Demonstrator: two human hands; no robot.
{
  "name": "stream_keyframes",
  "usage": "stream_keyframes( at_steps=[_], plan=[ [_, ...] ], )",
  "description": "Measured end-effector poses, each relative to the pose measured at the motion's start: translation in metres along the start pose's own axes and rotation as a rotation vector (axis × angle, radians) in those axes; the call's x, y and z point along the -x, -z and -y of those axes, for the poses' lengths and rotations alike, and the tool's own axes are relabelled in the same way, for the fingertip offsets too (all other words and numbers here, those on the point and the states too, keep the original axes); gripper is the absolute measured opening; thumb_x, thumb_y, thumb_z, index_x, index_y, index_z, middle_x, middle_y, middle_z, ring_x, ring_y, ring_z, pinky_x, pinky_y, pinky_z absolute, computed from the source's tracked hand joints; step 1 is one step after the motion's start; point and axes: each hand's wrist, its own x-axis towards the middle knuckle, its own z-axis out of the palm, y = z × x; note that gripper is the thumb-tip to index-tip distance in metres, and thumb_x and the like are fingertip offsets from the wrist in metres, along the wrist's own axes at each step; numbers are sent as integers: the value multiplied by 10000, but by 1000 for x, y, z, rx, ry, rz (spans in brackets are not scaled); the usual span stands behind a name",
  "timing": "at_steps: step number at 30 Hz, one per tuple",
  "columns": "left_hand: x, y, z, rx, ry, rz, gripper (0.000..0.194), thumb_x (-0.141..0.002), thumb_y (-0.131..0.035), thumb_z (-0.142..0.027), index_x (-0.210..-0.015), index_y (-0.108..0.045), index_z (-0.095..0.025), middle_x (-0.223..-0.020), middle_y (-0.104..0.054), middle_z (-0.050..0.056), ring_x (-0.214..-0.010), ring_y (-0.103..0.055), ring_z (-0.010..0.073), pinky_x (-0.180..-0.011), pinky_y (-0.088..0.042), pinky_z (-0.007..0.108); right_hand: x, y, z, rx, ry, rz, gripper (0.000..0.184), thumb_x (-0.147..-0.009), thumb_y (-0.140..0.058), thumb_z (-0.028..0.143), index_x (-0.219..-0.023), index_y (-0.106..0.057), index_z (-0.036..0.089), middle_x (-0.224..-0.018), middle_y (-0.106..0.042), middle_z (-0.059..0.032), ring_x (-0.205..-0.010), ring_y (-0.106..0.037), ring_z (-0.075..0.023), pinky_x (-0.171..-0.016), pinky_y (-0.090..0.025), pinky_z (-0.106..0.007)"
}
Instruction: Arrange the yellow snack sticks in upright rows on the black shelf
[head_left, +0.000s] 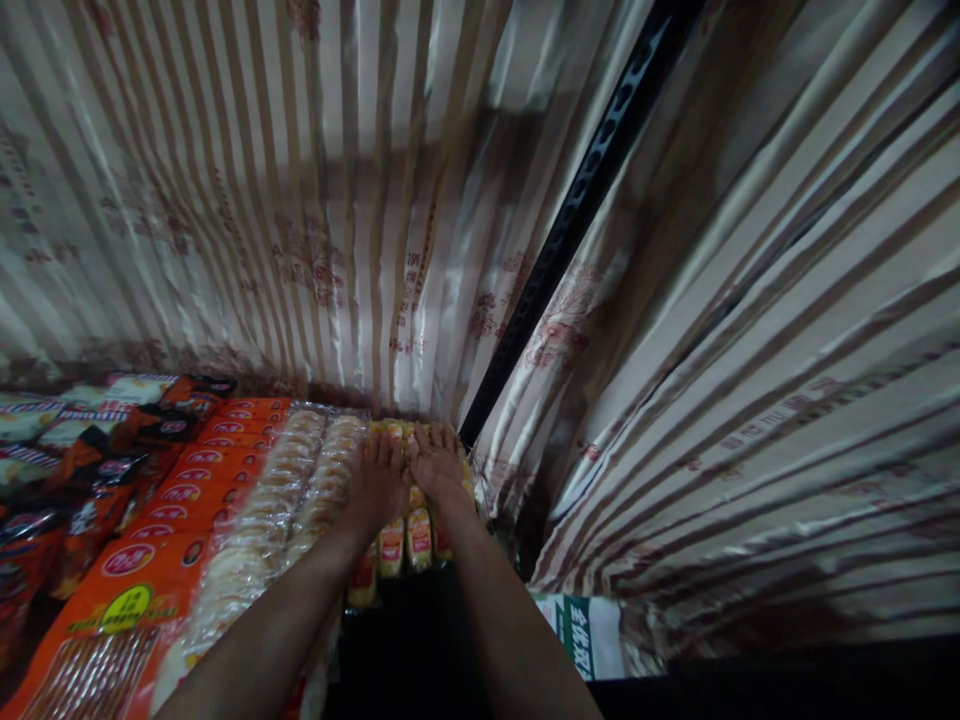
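Note:
Both my arms reach forward to the far end of a shelf. My left hand (381,475) lies flat, fingers stretched out, on small yellow packets (391,545) set in rows. Beside it my right hand (436,462) rests with fingers extended on the same packets, near the black upright post. The two hands almost touch. Just left of them run two columns of clear plastic packs with round, pale items (304,480) inside. The packets under my palms are partly hidden.
Overlapping orange packs (157,530) fill the left side, with darker snack bags (90,490) beyond. A perforated black post (570,215) slants up. Striped, shiny printed curtains (360,200) hang behind and to the right. A white and green package (585,635) sits low at right.

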Motion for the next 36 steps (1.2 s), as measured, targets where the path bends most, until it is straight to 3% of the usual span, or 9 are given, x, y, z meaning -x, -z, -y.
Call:
stream_keyframes(
  at_steps=[6, 13, 19, 26, 33, 36],
  plan=[
    [-10, 3, 0, -40, 8, 19, 531, -877, -294, -351, -1336, -386, -99, -1417, -332, 158, -1341, -233, 302, -1077, -122, 528, -1, 7, 0, -28, 29, 4, 501, -917, -207, 432, -1376, -326, 270, -1481, -228, -3, -1374, -71, -263, -1075, -82, -438],
    [-7, 3, 2, -91, -41, 17, 509, -891, -258, -318, -1333, -386, -102, -1413, -353, 140, -1329, -267, 284, -1075, -140, 510, -2, 5, 0, -26, 23, 10, 498, -924, -194, 424, -1364, -355, 258, -1457, -293, -43, -1366, -136, -252, -1077, -70, -427],
    [8, 11, -9, -80, -109, -37, 522, -906, -221, -352, -1362, -334, -125, -1426, -338, 137, -1346, -228, 272, -1084, -105, 502, 20, 9, -8, -60, -86, -118, 514, -928, -155, 427, -1367, -351, 247, -1455, -297, -62, -1362, -155, -247, -1056, -140, -443],
    [20, -1, -14, -72, -176, 40, 512, -913, -187, -336, -1342, -373, -127, -1393, -402, 117, -1324, -276, 273, -1087, -100, 473, 35, -3, -16, -39, -50, -94, 487, -930, -194, 373, -1354, -375, 217, -1459, -283, -65, -1356, -180, -228, -1059, -138, -444],
    [31, 17, -18, -76, -41, 19, 553, -890, -244, -393, -1362, -334, -118, -1458, -274, 124, -1360, -177, 278, -1089, -119, 485, 44, 1, -21, -94, -102, -247, 492, -930, -186, 397, -1332, -415, 231, -1441, -325, -70, -1354, -189, -232, -1062, -148, -434],
    [39, 17, -17, -80, -32, 21, 555, -887, -248, -390, -1375, -310, -134, -1472, -245, 102, -1367, -162, 258, -1101, -99, 479, 49, -4, -25, -100, -109, -219, 495, -927, -202, 381, -1335, -415, 199, -1429, -344, -85, -1343, -222, -248, -1060, -169, -428]
  ],
)
